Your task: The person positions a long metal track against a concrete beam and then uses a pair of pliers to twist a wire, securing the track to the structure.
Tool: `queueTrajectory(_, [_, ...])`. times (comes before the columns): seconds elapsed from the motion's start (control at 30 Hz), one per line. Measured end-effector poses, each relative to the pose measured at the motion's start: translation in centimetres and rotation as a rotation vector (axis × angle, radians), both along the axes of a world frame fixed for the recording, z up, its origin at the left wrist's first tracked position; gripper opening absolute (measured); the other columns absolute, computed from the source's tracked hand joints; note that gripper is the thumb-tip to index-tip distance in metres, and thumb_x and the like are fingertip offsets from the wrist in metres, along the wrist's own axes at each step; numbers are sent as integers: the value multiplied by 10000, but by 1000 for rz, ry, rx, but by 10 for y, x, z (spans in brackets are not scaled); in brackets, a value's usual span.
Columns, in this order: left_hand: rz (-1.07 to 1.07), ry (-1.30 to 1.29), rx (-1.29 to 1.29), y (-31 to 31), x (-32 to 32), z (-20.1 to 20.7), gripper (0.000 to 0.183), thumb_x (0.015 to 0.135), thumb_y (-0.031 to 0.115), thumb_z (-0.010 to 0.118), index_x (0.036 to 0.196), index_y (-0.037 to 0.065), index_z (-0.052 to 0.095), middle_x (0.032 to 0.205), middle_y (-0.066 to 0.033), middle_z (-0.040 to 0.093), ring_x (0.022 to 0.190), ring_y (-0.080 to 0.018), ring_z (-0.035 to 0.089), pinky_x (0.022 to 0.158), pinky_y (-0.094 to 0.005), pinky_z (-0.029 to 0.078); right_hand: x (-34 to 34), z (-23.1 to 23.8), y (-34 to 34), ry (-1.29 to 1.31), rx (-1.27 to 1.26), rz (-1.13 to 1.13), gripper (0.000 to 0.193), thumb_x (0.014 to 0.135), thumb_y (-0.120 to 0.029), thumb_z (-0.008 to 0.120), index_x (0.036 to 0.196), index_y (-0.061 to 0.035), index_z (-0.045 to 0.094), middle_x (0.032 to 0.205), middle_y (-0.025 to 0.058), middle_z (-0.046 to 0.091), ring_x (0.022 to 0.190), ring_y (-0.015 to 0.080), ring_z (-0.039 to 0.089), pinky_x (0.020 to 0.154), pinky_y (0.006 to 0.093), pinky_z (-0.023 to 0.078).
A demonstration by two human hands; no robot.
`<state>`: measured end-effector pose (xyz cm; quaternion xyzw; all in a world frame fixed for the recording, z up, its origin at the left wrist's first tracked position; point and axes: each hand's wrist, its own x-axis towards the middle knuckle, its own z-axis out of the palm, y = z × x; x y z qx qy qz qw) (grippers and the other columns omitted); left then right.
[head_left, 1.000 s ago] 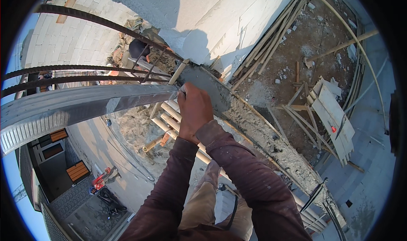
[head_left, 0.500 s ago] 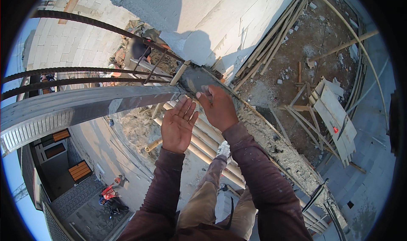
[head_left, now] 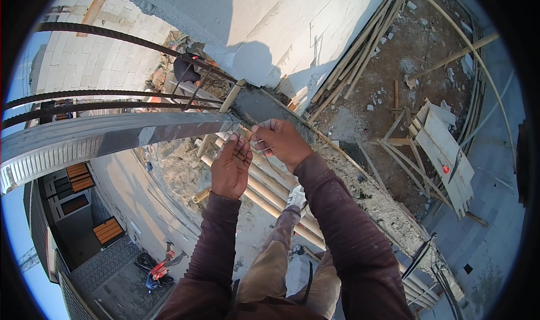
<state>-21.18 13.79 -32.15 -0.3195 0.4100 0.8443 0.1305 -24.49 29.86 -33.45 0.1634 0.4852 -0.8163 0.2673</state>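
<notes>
My left hand (head_left: pixel 230 171) has its fingers curled into a pinch, but what lies in them is hard to make out. Beside it my right hand (head_left: pixel 285 144) pinches what looks like a thin wire (head_left: pixel 275 165), which trails below the fingers. Both hands meet just off the end of a long grey metal channel (head_left: pixel 163 130), where thin dark wire (head_left: pixel 232 122) loops round its end. Behind the fingers lies grey concrete (head_left: pixel 253 103) on top of a narrow beam, with a short wooden stick (head_left: pixel 232 97) across it.
Ribbed steel bars (head_left: pixel 118 94) run out to the left. Below my hands are bamboo poles (head_left: pixel 264 188) and my foot (head_left: pixel 296 196). A pale block wall (head_left: pixel 281 22) stands ahead. To the right are boards (head_left: pixel 447 157); a person (head_left: pixel 160 270) is at a motorbike far below.
My left hand has turned from a spread, upturned palm to curled fingers. My right hand has moved slightly down and left, its fingertips now pinched beside the left ones.
</notes>
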Motion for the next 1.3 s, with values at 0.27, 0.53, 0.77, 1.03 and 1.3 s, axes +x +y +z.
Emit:
queueTrajectory(0.27, [-254, 329, -245, -36, 6, -58, 314, 1018, 208, 397, 1226, -1, 506, 1200, -115, 586, 1083, -177, 570, 944, -315, 453, 22, 38, -72, 573, 608, 57, 184, 837, -142, 621, 949, -6, 571, 817, 156, 639, 820, 338, 625, 739, 406, 498])
queueTrajectory(0.53, [-326, 68, -105, -8, 21, -33, 272, 986, 208, 500, 1191, 38, 558, 1149, -69, 624, 1079, -148, 585, 946, -304, 465, 89, 35, -37, 395, 526, -197, 219, 851, -213, 622, 890, -2, 580, 823, 231, 636, 799, 410, 617, 731, 476, 479])
queueTrajectory(0.77, [-709, -527, -135, -18, 169, -103, 239, 923, 227, 605, 1116, 86, 598, 1033, -35, 645, 978, -145, 605, 829, -304, 494, 366, -24, 42, -291, 692, 168, 332, 856, -316, 565, 1049, -49, 609, 1033, 211, 641, 963, 385, 619, 848, 493, 472])
queueTrajectory(1.03, [-1137, -432, -333, 50, 274, -84, 213, 878, 242, 656, 959, 47, 625, 904, -42, 640, 797, -139, 640, 661, -252, 476, 500, 29, 248, -384, 1914, -321, 703, 730, -245, 760, 1311, -50, 417, 1301, 156, 456, 1198, 365, 430, 992, 468, 346])
queueTrajectory(1.3, [-1075, -83, -397, 56, 247, -58, 283, 902, 264, 617, 1042, 18, 606, 968, -65, 646, 844, -144, 633, 691, -265, 483, 543, -25, 302, -374, 1909, -103, 700, 740, -150, 730, 1348, -54, 398, 1211, 173, 489, 1143, 362, 487, 955, 474, 386])
